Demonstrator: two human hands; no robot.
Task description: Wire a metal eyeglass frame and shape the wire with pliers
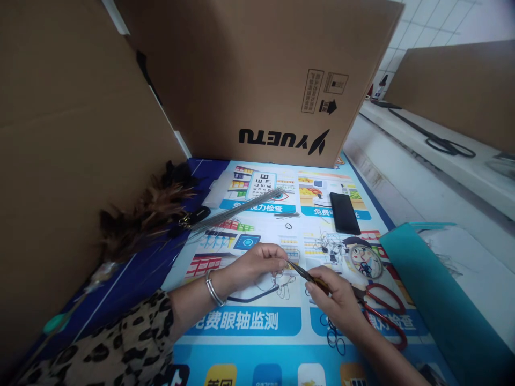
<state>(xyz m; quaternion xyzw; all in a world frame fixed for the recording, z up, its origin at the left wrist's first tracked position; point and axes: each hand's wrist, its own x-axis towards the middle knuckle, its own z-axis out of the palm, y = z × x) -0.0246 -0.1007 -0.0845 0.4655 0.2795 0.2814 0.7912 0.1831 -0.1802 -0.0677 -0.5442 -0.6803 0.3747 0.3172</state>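
A big brown cardboard box (249, 80) stands at the back of the table, its printed brand name upside down, and another brown panel (44, 96) closes off the left side. To the right runs a pale ledge (426, 128) with black-handled scissors (450, 146) lying on it, and white tiles (426, 21) show on the wall behind. The table is spread with a bright printed cover (241, 348) in blue and white, with an eye chart and Chinese lettering. At the right edge sits an open teal box (438, 300), white inside, holding thin loose wires (446, 262). A round clear dish (374, 257) nearer the middle has small dark rings in it; more black rings (333, 338) lie on the cover, just beside the right forearm. The left hand (261, 262) pinches a small bent wire (284, 279) between thumb and fingertips over the middle of the cover, at the tip of the pliers (309, 276). The right hand (336, 295) is wrapped around the pliers' handles. Red-handled scissors (386, 300) lie to the right of that hand, partly hidden by it. Beyond the hands are a bundle of straight wires (241, 212) and a black phone (345, 213). Brown feathers (140, 214) lie along the left panel.
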